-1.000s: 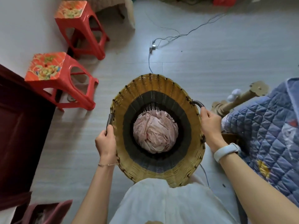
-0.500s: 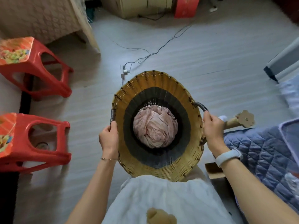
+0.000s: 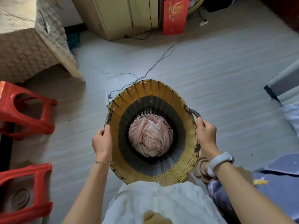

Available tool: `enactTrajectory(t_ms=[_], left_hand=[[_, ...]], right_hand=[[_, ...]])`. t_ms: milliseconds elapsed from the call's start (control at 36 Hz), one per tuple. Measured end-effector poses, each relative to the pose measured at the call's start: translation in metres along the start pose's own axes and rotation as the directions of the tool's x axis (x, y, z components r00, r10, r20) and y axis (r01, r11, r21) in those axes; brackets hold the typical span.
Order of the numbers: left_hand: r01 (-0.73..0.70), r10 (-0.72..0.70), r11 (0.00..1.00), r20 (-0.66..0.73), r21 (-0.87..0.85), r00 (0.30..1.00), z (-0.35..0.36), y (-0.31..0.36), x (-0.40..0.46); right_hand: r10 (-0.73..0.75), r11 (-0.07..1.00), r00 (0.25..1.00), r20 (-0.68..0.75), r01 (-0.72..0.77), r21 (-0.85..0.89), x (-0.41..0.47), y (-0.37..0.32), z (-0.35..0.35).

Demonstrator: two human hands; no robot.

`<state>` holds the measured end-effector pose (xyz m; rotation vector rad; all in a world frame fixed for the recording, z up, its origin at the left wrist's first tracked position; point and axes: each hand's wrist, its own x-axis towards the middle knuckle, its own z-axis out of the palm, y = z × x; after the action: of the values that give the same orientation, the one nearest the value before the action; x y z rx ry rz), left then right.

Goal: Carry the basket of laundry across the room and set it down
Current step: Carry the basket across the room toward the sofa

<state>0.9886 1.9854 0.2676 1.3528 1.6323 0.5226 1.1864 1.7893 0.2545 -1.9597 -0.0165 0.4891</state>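
1. The woven basket (image 3: pixel 191 152) hangs in the air in front of the person's white top, above the pale floor (image 3: pixel 218 81).
2. Left hand (image 3: pixel 102 142) is clenched round the basket's left handle — right hand (image 3: pixel 206 133) round the right one.
3. Crumpled pink laundry (image 3: pixel 150 137) sits at the basket's bottom.
4. Two red stools (image 3: pixel 24 113) stand well left of the basket; loose cables (image 3: pixel 155 65) trail just beyond it.

A home: red stools (image 3: pixel 24 113), quilted bedding (image 3: pixel 278 191), floor cables (image 3: pixel 161 60)
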Motion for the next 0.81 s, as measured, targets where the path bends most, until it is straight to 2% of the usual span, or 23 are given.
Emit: enactTrajectory(t_ms=[111, 306, 583, 806], left_hand=[[-0.079, 0.08, 0.997, 0.031, -0.018, 0.996, 0.054, 0.061, 0.014], [-0.05, 0.054, 0.998, 0.134, -0.031, 0.99, 0.151, 0.129, 0.046], [-0.003, 0.003, 1.0, 0.297, 0.0, 0.955, 0.323, 0.229, 0.12], [-0.074, 0.035, 0.994, 0.406, 0.08, 0.913, 0.465, 0.344, 0.162]], right_hand=[[-0.029, 1.0, 0.998, -0.053, 0.029, 0.009, 0.064, -0.033, -0.017], [-0.076, 0.997, 0.988, -0.134, 0.076, -0.005, 0.169, -0.072, -0.041], [-0.01, 0.997, 0.963, -0.268, -0.011, -0.077, 0.342, -0.107, -0.065], [0.062, 0.997, 0.92, -0.388, -0.076, -0.02, 0.473, -0.168, -0.091]])
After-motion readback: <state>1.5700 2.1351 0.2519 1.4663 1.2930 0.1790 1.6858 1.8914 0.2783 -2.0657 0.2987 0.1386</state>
